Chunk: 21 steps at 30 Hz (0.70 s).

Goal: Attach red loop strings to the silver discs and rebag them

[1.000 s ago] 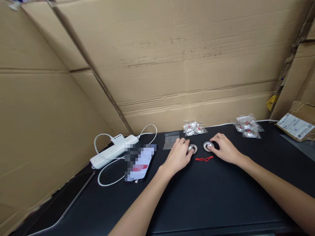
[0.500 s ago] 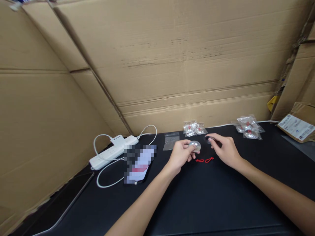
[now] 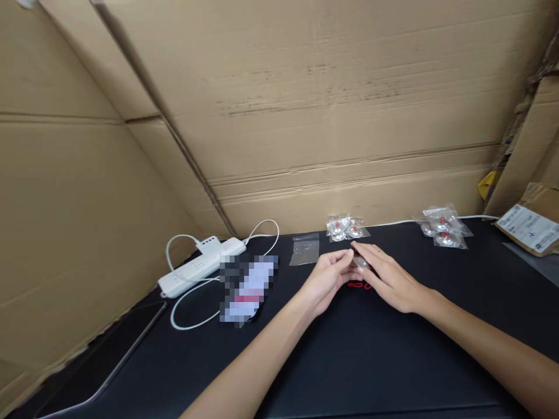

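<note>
Small domed silver metal discs, like finger cymbals, are between my hands at the middle of the table. A piece of one finger cymbal (image 3: 360, 262) shows; the rest is hidden behind fingers. My left hand (image 3: 328, 277) is closed, thumb and fingertips pinched at the disc's left side. My right hand (image 3: 391, 279) curves over it from the right, its fingers and thumb around the metal. How the discs sit against each other cannot be seen. Just below the fingertips lie red cord loops (image 3: 358, 285), partly covered by the right thumb.
A flat clear plastic bag (image 3: 304, 250) lies left of my hands. Bagged cymbals with red knots stand in two piles, one behind (image 3: 347, 227) and one right (image 3: 444, 227). A phone (image 3: 251, 291), white power strip (image 3: 201, 265) and cable lie left. Cardboard walls (image 3: 305, 116) enclose the table.
My hands have come together, the right one moving left and over the disc. The two finger cymbals, held apart before, are now between both hands.
</note>
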Each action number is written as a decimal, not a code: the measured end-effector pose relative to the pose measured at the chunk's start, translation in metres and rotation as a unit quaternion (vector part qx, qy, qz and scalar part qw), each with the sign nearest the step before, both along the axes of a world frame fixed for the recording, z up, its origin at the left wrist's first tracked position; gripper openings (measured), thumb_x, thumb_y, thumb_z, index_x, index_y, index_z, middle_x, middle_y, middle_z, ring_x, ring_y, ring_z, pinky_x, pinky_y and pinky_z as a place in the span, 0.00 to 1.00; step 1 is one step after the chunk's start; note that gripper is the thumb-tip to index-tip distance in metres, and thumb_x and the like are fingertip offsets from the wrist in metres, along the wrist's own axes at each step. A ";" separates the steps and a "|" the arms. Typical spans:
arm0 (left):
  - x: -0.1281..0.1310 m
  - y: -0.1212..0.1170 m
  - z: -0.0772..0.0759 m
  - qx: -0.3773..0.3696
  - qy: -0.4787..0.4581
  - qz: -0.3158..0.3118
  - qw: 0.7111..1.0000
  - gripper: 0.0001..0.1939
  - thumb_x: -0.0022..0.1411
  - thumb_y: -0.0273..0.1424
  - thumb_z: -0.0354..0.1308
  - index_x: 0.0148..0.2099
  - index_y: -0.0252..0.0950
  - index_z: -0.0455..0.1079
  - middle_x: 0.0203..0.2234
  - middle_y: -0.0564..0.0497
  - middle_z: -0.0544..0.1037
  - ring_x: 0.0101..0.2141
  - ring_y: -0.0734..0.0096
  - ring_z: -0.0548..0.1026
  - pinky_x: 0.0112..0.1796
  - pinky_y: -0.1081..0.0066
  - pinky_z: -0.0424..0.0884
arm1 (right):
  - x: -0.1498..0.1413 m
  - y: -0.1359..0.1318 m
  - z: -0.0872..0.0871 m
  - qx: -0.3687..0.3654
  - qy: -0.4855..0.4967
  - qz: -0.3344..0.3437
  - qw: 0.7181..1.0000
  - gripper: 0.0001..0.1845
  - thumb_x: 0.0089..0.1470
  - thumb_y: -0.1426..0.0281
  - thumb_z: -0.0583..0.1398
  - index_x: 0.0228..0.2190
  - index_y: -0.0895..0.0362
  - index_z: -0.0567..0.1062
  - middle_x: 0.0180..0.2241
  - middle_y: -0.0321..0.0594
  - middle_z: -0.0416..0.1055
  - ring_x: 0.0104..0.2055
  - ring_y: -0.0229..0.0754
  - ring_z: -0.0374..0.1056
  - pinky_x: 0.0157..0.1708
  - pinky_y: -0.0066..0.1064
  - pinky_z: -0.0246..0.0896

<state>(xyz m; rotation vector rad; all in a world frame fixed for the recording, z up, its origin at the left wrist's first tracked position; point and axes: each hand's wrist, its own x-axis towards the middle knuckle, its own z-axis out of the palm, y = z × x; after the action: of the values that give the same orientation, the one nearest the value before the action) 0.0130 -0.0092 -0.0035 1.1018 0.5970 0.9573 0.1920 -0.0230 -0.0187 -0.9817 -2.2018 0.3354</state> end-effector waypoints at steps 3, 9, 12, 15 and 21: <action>0.001 -0.001 0.001 -0.027 -0.017 -0.016 0.999 0.14 0.61 0.37 0.61 0.39 0.29 0.75 0.31 0.45 0.77 0.32 0.70 0.74 0.40 0.66 0.71 | 0.000 -0.001 -0.002 -0.017 0.010 0.000 1.000 0.30 0.66 0.62 0.48 0.66 0.52 0.47 0.63 0.47 0.55 0.64 0.48 0.53 0.63 0.49 0.51; 0.006 -0.003 -0.002 -0.122 -0.095 -0.027 0.988 0.09 0.57 0.30 0.66 0.39 0.31 0.74 0.33 0.48 0.76 0.35 0.72 0.74 0.47 0.65 0.69 | -0.001 -0.001 -0.002 -0.031 0.010 0.004 0.999 0.32 0.66 0.60 0.47 0.67 0.52 0.42 0.64 0.47 0.53 0.65 0.48 0.50 0.63 0.48 0.49; 0.006 -0.003 -0.002 -0.143 -0.117 -0.019 0.983 0.08 0.55 0.29 0.67 0.37 0.30 0.75 0.31 0.50 0.75 0.33 0.76 0.73 0.46 0.67 0.70 | -0.004 -0.002 0.000 -0.029 0.026 0.007 0.999 0.29 0.66 0.61 0.48 0.65 0.51 0.48 0.62 0.46 0.57 0.63 0.47 0.54 0.62 0.47 0.52; 0.005 -0.003 0.001 -0.127 -0.096 -0.027 0.987 0.09 0.56 0.32 0.67 0.35 0.30 0.75 0.28 0.51 0.74 0.31 0.75 0.73 0.42 0.69 0.71 | -0.006 -0.002 0.002 -0.020 0.054 0.014 0.998 0.27 0.65 0.62 0.51 0.62 0.51 0.55 0.57 0.47 0.63 0.59 0.47 0.61 0.58 0.44 0.59; -0.002 -0.002 0.006 -0.031 0.011 -0.024 0.999 0.11 0.56 0.32 0.66 0.40 0.31 0.75 0.31 0.48 0.76 0.31 0.74 0.73 0.35 0.71 0.71 | -0.001 0.002 0.003 -0.001 0.083 0.022 0.996 0.27 0.57 0.61 0.62 0.56 0.52 0.65 0.49 0.45 0.70 0.49 0.47 0.67 0.50 0.40 0.65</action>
<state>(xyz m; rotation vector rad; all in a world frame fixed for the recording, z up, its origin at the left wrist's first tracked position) 0.0113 -0.0111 0.0025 1.0691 0.6113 0.8807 0.1905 -0.0209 -0.0162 -0.8742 -2.0759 0.4233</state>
